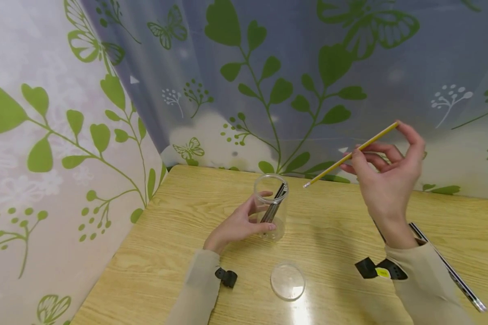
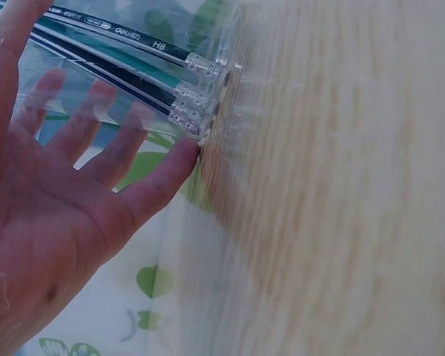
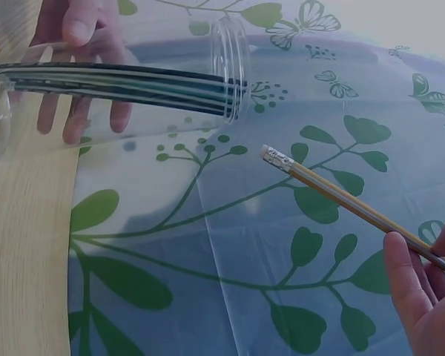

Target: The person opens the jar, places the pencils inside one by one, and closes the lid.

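Head view: right hand (image 1: 390,180) pinches yellow pencil (image 1: 339,162), eraser end lowermost, right of clear jar (image 1: 282,220) and apart from its rim. Left hand (image 1: 237,222) holds jar, thumb and fingers round its wall; dark pencils (image 1: 273,209) inside. Pencil probably light, stiff, smooth: best held mid-shaft.

Jar (image 1: 281,220)'s mid-frame on the bench (image 1: 146,280), pencils (image 1: 271,211) leaning inside, left hand (image 1: 241,221) on its left. Lid (image 1: 288,281)'s below it, lower centre. Right hand (image 1: 390,176) with a single pencil (image 1: 334,166) is off right, loose pencils (image 1: 465,288) lower right, curtain (image 1: 293,67) behind everything up top.
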Tool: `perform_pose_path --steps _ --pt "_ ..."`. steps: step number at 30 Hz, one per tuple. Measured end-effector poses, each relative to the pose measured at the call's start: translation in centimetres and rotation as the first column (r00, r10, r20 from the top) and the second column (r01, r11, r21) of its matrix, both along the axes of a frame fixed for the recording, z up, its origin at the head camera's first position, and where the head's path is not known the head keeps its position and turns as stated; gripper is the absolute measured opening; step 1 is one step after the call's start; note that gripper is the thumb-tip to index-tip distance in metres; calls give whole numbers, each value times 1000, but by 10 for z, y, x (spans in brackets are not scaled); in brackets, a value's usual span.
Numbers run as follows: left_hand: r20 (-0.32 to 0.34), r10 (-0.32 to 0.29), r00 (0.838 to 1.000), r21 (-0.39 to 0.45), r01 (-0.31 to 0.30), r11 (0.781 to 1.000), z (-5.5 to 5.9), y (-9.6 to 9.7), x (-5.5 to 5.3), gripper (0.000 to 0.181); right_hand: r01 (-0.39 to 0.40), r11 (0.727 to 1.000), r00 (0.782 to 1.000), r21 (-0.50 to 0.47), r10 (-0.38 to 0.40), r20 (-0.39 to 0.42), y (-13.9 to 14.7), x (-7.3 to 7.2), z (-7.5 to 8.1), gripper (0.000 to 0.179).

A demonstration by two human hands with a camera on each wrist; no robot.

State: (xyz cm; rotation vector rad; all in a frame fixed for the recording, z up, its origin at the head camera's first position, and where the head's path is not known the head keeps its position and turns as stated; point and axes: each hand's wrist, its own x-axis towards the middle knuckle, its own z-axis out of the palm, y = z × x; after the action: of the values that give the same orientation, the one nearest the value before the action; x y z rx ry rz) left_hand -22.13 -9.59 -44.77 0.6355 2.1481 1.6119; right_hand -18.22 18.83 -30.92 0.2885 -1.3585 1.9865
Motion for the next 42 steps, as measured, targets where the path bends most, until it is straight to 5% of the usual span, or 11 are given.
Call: perform_pose_path --steps 15,42 --pt "-10 1 1000 -2 -1 1000 -2 0 -2 82 -5 998 995 67 11 -99 -28 -10 3 71" --pt "46 29 999 -10 -29 1000 -1 -1 0 84 -45 958 997 282 60 -43 -65 -23 -28 52"
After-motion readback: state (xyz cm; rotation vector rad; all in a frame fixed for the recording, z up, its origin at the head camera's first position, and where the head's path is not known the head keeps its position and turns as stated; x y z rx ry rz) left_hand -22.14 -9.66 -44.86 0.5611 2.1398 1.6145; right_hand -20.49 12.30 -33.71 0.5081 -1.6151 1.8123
